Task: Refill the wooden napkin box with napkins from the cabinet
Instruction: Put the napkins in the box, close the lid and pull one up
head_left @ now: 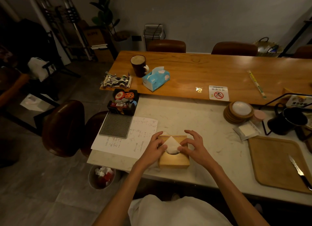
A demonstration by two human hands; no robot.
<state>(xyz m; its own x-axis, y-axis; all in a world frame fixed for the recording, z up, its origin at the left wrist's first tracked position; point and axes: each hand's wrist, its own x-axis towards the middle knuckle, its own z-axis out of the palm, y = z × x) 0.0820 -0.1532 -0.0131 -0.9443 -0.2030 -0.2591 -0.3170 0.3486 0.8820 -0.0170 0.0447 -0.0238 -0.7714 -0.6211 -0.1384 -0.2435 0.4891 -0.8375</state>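
Note:
The wooden napkin box stands on the pale marble counter near its front edge. A white napkin sticks up through the round slot in the box lid, folded to a point. My left hand pinches the napkin's left edge with thumb and fingers. My right hand pinches the right edge, its other fingers spread above the box. Both hands rest over the lid. The cabinet is not in view.
A sheet of written paper and a grey studded mat lie left of the box. A wooden tray with a knife sits right. Coasters, a black mug, a blue tissue pack. Bin below the counter.

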